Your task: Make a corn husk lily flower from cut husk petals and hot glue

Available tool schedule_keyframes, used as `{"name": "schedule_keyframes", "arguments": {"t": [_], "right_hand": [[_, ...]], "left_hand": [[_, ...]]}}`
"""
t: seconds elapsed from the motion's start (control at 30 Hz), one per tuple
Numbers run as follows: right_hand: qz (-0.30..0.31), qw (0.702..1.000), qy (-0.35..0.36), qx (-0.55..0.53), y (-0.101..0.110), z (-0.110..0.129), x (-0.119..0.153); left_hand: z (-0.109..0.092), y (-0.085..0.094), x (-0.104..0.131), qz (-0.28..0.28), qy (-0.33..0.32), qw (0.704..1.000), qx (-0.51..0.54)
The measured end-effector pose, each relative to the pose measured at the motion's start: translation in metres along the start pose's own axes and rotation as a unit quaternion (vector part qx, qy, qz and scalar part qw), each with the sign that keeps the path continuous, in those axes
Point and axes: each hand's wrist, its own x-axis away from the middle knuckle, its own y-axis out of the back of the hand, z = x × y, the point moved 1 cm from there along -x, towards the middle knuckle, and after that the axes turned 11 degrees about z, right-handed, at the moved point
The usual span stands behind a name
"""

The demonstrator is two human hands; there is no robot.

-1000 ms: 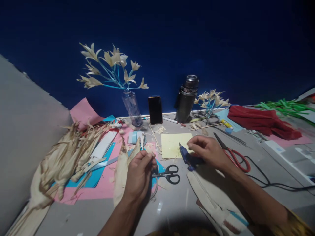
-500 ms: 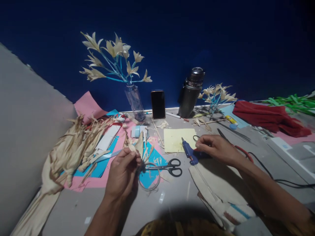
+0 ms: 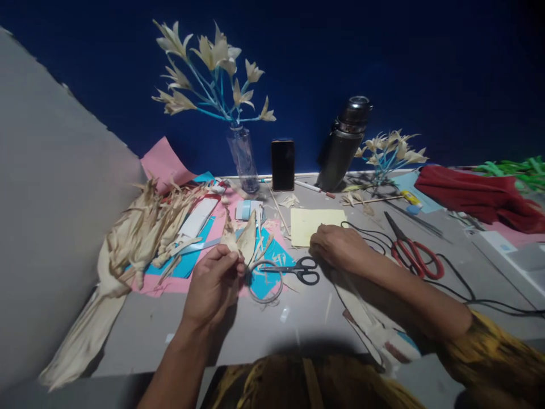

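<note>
My left hand (image 3: 215, 278) is closed, with thumb and fingers pinching pale dried corn husk pieces (image 3: 247, 238) that stick up above the fingertips. To its right lie black-handled scissors (image 3: 304, 270) and a loop of grey wire (image 3: 264, 300). My right hand (image 3: 340, 247) curls down at the lower edge of a yellow paper (image 3: 306, 221). It covers the spot where the blue glue gun lay, and its fingertips are hidden. A cream cloth (image 3: 361, 318) lies below that hand and forearm.
Corn husks (image 3: 123, 244) are heaped left on pink and blue paper. Behind stand a bottle (image 3: 242, 162) with husk flowers, a phone (image 3: 283, 165) and a flask (image 3: 343, 147). At right are red-handled scissors (image 3: 417, 255), a black cord (image 3: 460, 289) and a red cloth (image 3: 472, 193).
My right hand has moved left and down over the blue glue gun, which is now hidden. My left hand keeps its pinch on the husk. The view has tilted slightly down.
</note>
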Motion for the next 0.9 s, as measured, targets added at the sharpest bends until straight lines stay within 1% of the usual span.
{"name": "schedule_keyframes", "arguments": {"t": [0.1, 0.17, 0.27, 0.37, 0.43, 0.5, 0.6, 0.7, 0.73, 0.83, 0.9], "right_hand": [[0.013, 0.998, 0.051, -0.031, -0.005, 0.009, 0.006], [0.027, 0.997, 0.065, -0.043, -0.011, 0.015, 0.010], [0.027, 0.998, 0.045, -0.034, -0.023, 0.025, 0.012], [0.015, 0.999, 0.031, -0.019, -0.033, 0.031, 0.009], [0.010, 0.999, 0.030, -0.017, -0.037, 0.033, 0.008], [0.003, 0.999, 0.031, -0.038, -0.037, 0.033, 0.010], [-0.044, 0.992, 0.022, -0.114, -0.034, 0.025, 0.022], [-0.112, 0.977, -0.008, -0.180, -0.032, 0.015, 0.045], [-0.114, 0.976, -0.014, -0.186, -0.033, 0.013, 0.054], [-0.049, 0.988, -0.024, -0.147, -0.040, 0.014, 0.075], [-0.007, 0.994, -0.017, -0.111, -0.046, 0.019, 0.083]], "left_hand": [[-0.003, 0.004, 0.005, -0.014, -0.004, 0.999, -0.030], [-0.004, 0.006, 0.009, -0.020, -0.010, 0.999, -0.043], [-0.003, 0.010, 0.014, -0.017, -0.021, 0.998, -0.061], [0.003, 0.015, 0.020, -0.006, -0.020, 0.996, -0.082], [0.009, 0.020, 0.024, 0.001, -0.017, 0.996, -0.089], [0.016, 0.023, 0.028, 0.009, -0.010, 0.996, -0.089], [0.023, 0.027, 0.035, 0.013, 0.000, 0.996, -0.087], [0.025, 0.031, 0.040, 0.006, -0.006, 0.994, -0.107], [0.026, 0.032, 0.040, 0.004, -0.009, 0.993, -0.121], [0.028, 0.034, 0.041, 0.017, -0.016, 0.982, -0.189], [0.031, 0.032, 0.039, 0.038, -0.018, 0.966, -0.255]]}}
